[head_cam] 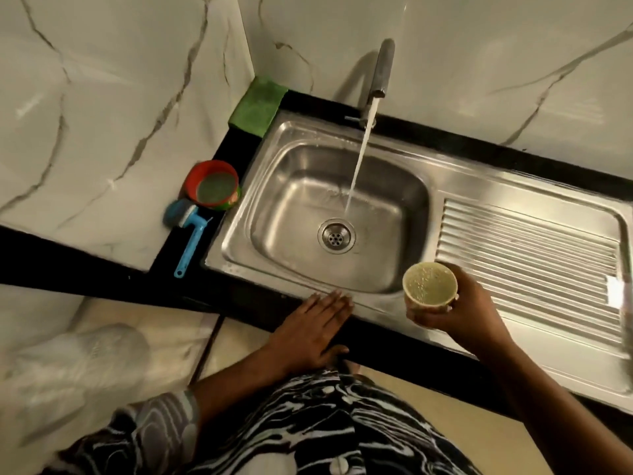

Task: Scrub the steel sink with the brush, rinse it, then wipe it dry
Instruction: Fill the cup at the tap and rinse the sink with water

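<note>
While the tap [382, 68] runs, right hand [460, 311] grips cup [430, 289]; left hand [315, 329] lies flat.

1. The sink [239, 250] was brushed steel, smooth, with a soft sheen.
2. The brush [191, 238] was glossy blue plastic.
3. The cloth [257, 106] was green, matt and fuzzy.
4. The table [236, 147] was smooth, glossy black.
5. The cup [430, 286] was matt, perhaps plastic.

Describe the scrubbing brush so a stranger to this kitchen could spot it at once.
Find the steel sink under the running tap. On the black counter along its left edge, beside a round red tub, lies the brush. It alone is light blue, with a long thin handle.
</note>
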